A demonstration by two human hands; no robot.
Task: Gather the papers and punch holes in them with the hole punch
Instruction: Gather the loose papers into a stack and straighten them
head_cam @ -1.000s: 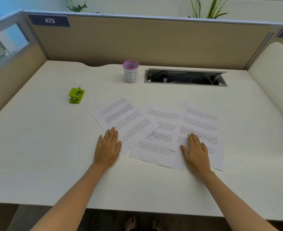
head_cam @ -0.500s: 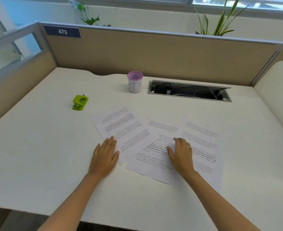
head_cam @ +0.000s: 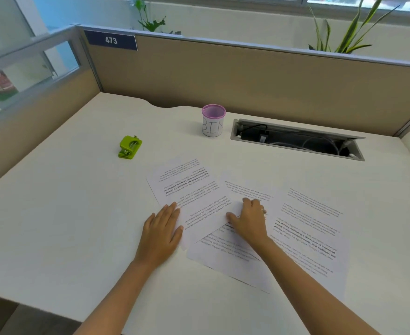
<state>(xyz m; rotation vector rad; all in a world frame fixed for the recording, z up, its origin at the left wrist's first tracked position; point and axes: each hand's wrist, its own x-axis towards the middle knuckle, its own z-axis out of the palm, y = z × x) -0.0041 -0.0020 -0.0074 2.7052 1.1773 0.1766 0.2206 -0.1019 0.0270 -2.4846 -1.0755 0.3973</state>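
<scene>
three papers (head_cam: 223, 213) lie fanned and overlapping on the bench (head_cam: 66, 226), near the front edge: the left sheet (head_cam: 189, 189) on top of the middle sheet (head_cam: 223, 252), the right sheet (head_cam: 315, 238) overlapping the middle one's other side. the left hand (head_cam: 162, 232) lies flat, fingers (head_cam: 172, 209) straight and close together, pressing the left sheet's near corner. the right hand (head_cam: 249, 220) rests on the middle sheet beside the left sheet's edge, fingers bent at the knuckles with tips down on the paper; whether it pinches an edge i cannot tell. the punch (head_cam: 129, 147) sits well apart, back and to the left, untouched.

my read: these sheets are light, thin and floppy, and slide easily on the smooth bench, so flat palms can push them together. lifting one from the middle would let it sag or crease; better to slide them into a stack, then take the stack by its edges and tap it square. the punch looks small and rigid, easy to take by its body.
</scene>
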